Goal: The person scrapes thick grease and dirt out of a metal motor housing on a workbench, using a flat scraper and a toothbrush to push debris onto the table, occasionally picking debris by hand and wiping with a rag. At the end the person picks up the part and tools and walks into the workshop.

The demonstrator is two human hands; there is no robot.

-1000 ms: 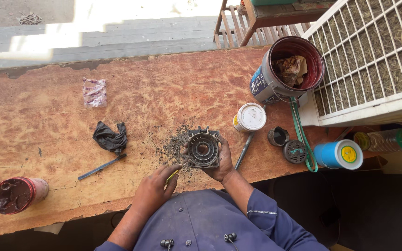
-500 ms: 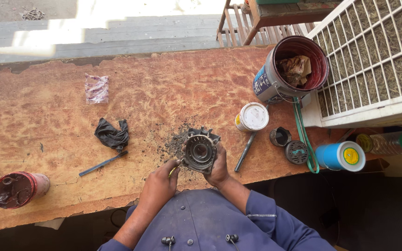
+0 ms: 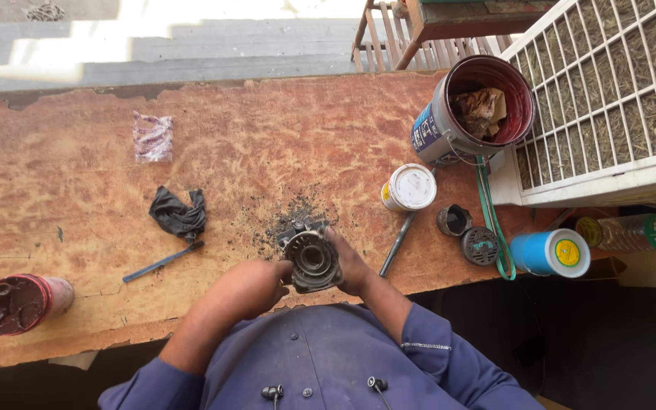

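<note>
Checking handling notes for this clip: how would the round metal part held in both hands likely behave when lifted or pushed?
The round metal part looks like solid cast metal, so probably stiff and heavy for its size. The dark grit on the bench around it hints at a greasy, slippery surface. The left hand and right hand both grip it; being round, it may roll.

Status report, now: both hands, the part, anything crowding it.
Left hand and right hand both grip the round metal housing, lifted at the bench edge. Dark grit just behind it. Screwdriver lies right of it, apart.
</note>
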